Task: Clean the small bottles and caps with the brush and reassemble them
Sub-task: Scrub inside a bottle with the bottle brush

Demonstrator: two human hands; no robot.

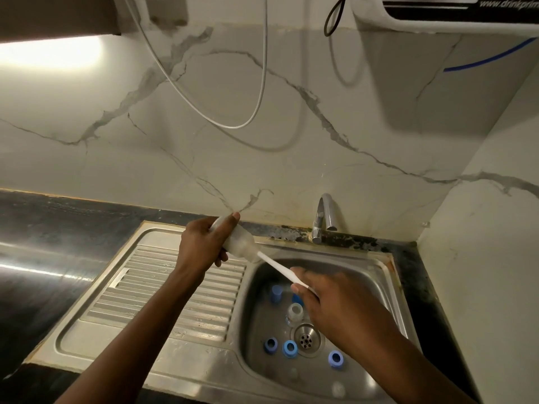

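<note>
Our left hand (201, 246) grips a small bottle (240, 246), fingers and thumb curled round its body. We hold it in the air above the back left corner of the sink (350, 255), up and to the left of the drain (305, 341). The bottle is translucent and cloudy white, tilted so its narrow mouth points down towards the basin. The white brush (277, 266) runs straight into that mouth. Its bristles are hidden inside, and only the slim handle shows.

Our right hand (332, 301) pinches the far end of the handle between thumb and fingers, above the basin and just behind the drain. It is blurred, so we cannot tell the finer grip.

On the basin floor, two blue caps (270, 345) (290, 348) lie just left of the drain with their open sides up, and a third (335, 358) lies to its right. A taller blue cap (275, 293) stands farther back. A clear little bottle (294, 312) lies just behind the drain, beside the right hand. The tap (323, 217) stands behind the sink.
</note>
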